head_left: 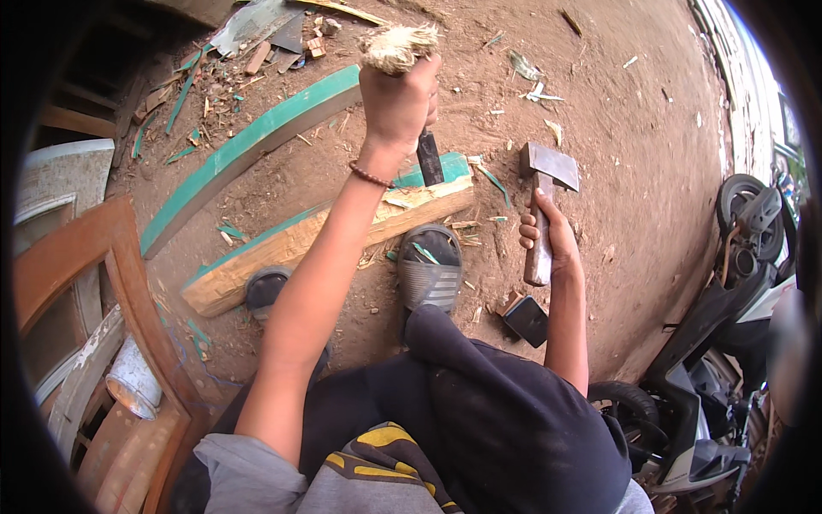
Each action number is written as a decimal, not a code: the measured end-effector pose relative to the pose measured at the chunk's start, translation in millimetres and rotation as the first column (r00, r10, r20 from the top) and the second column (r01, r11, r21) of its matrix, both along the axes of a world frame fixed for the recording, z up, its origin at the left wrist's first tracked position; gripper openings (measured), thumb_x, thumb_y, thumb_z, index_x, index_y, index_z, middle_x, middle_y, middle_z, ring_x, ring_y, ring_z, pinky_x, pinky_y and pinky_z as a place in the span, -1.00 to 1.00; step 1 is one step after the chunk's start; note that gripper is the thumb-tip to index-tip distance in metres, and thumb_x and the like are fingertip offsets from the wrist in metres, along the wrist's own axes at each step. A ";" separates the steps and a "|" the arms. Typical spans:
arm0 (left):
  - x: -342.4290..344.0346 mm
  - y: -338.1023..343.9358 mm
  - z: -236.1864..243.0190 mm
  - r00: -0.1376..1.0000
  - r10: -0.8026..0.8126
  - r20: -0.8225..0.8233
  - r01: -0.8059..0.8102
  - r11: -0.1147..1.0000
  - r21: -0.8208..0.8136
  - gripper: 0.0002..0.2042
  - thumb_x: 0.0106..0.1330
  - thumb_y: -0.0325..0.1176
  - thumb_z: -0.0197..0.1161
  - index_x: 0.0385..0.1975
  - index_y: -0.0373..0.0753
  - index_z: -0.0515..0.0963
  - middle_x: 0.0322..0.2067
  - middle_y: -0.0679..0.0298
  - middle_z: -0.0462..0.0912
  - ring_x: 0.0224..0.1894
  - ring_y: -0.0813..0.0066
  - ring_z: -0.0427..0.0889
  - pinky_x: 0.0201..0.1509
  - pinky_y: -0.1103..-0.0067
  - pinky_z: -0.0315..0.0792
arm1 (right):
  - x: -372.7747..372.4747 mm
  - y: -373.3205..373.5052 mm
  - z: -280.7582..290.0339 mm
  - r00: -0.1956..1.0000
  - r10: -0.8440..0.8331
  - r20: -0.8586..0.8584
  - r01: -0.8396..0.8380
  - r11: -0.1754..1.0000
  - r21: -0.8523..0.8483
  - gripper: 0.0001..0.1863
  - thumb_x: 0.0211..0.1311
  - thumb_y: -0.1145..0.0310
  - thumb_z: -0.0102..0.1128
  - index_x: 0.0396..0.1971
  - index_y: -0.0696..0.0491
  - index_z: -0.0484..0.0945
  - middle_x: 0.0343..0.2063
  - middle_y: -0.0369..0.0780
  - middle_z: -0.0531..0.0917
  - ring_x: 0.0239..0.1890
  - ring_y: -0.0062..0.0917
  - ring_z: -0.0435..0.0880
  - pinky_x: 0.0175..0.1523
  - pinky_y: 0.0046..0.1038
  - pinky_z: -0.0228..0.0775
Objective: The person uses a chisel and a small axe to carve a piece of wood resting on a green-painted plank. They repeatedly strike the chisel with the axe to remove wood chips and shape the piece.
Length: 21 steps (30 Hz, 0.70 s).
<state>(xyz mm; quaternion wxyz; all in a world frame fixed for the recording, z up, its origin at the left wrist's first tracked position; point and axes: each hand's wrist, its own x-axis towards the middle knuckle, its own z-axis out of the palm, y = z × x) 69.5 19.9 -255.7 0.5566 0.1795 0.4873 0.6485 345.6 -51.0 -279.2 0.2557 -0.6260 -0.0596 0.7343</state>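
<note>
My left hand [398,107] is closed around an upright chisel [430,158], whose frayed, fibrous handle top [398,49] sticks out above the fist. The dark blade points down at the right end of a wooden beam [334,236], green on top with pale wood laid bare along its near side. Whether the edge touches the wood is hard to tell. To the right, my right hand [552,231] grips the wooden handle of a hammer [550,164] with a broad metal head. The hammer is held apart from the beam and chisel.
A curved green beam [248,154] lies on the dirt beyond. My sandalled foot [430,265] is against the beam's near side. A phone-like dark slab [526,320] rests on the ground at right. Wooden frames [120,231] and a paint can [134,381] stand left; motorbikes [711,360] are at right.
</note>
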 end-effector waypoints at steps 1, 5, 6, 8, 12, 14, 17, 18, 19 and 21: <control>8.5 0.8 -2.6 0.999 0.015 -0.034 -0.014 1.000 0.023 -0.68 0.26 -0.48 0.11 -0.74 -0.08 0.26 -0.84 0.51 0.19 -0.87 0.75 0.08 -0.81 0.64 -0.10 | 5.1 2.1 -0.1 0.999 -0.021 0.037 0.022 0.999 -0.023 -0.64 0.35 0.09 0.12 -0.20 0.08 0.31 -0.64 -0.36 0.35 -0.76 -0.74 0.26 -0.69 -0.64 0.14; 23.3 7.2 -16.5 0.983 0.018 -0.183 0.005 0.992 0.125 -0.67 0.27 -0.49 0.11 -0.73 -0.10 0.24 -0.83 0.54 0.16 -0.86 0.76 0.07 -0.81 0.62 -0.10 | 17.3 12.5 1.5 1.000 -0.018 -0.009 0.018 1.000 -0.015 -0.63 0.35 0.09 0.12 -0.19 0.09 0.30 -0.64 -0.36 0.35 -0.76 -0.74 0.26 -0.69 -0.63 0.15; 23.7 9.2 -18.8 0.974 0.012 -0.224 0.023 0.988 0.153 -0.67 0.27 -0.50 0.10 -0.73 -0.10 0.23 -0.83 0.55 0.15 -0.85 0.75 0.06 -0.81 0.61 -0.11 | 17.1 14.9 2.5 0.996 0.040 -0.084 -0.039 0.999 0.010 -0.63 0.35 0.09 0.12 -0.20 0.09 0.30 -0.64 -0.36 0.35 -0.76 -0.74 0.26 -0.69 -0.63 0.15; 23.9 12.4 -20.3 0.961 0.023 -0.276 0.031 0.981 0.192 -0.69 0.27 -0.51 0.11 -0.73 -0.13 0.26 -0.82 0.54 0.21 -0.85 0.76 0.11 -0.81 0.63 -0.06 | 12.3 19.8 4.5 1.000 0.001 0.011 -0.001 1.000 0.009 -0.64 0.35 0.09 0.12 -0.20 0.09 0.31 -0.65 -0.36 0.35 -0.75 -0.74 0.27 -0.69 -0.63 0.17; 21.3 9.8 -13.8 0.858 0.062 -0.510 0.097 0.955 0.279 -0.72 0.24 -0.50 0.14 -0.73 -0.18 0.35 -0.82 0.49 0.32 -0.82 0.75 0.24 -0.79 0.65 0.05 | -5.5 26.7 27.4 0.964 0.186 0.192 -0.197 0.979 0.042 -0.70 0.35 0.13 0.12 -0.25 0.07 0.36 -0.63 -0.36 0.39 -0.72 -0.76 0.32 -0.67 -0.67 0.21; 19.4 5.8 -10.8 0.859 0.083 -0.506 0.064 0.962 0.267 -0.74 0.22 -0.49 0.16 -0.74 -0.21 0.40 -0.82 0.47 0.37 -0.81 0.75 0.31 -0.79 0.65 0.11 | -18.7 31.2 57.2 0.881 0.325 0.342 -0.365 0.929 0.057 -0.73 0.35 0.15 0.12 -0.26 0.06 0.40 -0.62 -0.36 0.42 -0.71 -0.77 0.34 -0.65 -0.69 0.23; 12.6 -0.2 -12.2 0.843 0.040 -0.537 0.072 0.980 0.186 -0.70 0.22 -0.46 0.16 -0.79 -0.23 0.38 -0.85 0.48 0.35 -0.81 0.75 0.33 -0.79 0.66 0.13 | -43.7 48.9 138.2 0.731 0.414 0.543 -0.554 0.824 0.117 -0.64 0.32 0.10 0.15 -0.19 0.12 0.43 -0.58 -0.36 0.46 -0.67 -0.78 0.41 -0.61 -0.71 0.30; 11.5 -1.3 -14.0 0.847 0.058 -0.529 0.065 0.975 0.210 -0.69 0.23 -0.45 0.15 -0.79 -0.23 0.38 -0.86 0.48 0.35 -0.82 0.75 0.33 -0.79 0.66 0.14 | -57.3 59.1 170.8 0.700 0.424 0.575 -0.622 0.758 0.198 -0.54 0.30 0.05 0.16 -0.11 0.18 0.43 -0.57 -0.35 0.48 -0.66 -0.77 0.44 -0.58 -0.71 0.35; 10.5 -1.5 -16.0 0.851 0.076 -0.520 0.057 0.970 0.235 -0.68 0.24 -0.44 0.15 -0.80 -0.23 0.38 -0.86 0.48 0.35 -0.82 0.74 0.34 -0.79 0.67 0.14 | -73.7 69.7 204.1 0.654 0.381 0.653 -0.675 0.684 0.277 -0.52 0.28 0.00 0.17 -0.13 0.16 0.45 -0.56 -0.37 0.48 -0.67 -0.80 0.41 -0.59 -0.73 0.31; 7.7 -2.2 -18.7 0.682 0.150 -0.716 0.103 0.949 0.298 -0.67 0.28 -0.44 0.14 -0.78 -0.23 0.41 -0.88 0.47 0.35 -0.85 0.74 0.33 -0.82 0.69 0.17 | -114.7 92.9 251.2 0.734 0.157 0.660 -0.546 0.715 0.436 -0.52 0.21 0.01 0.24 -0.12 0.13 0.45 -0.54 -0.40 0.45 -0.66 -0.83 0.37 -0.63 -0.77 0.13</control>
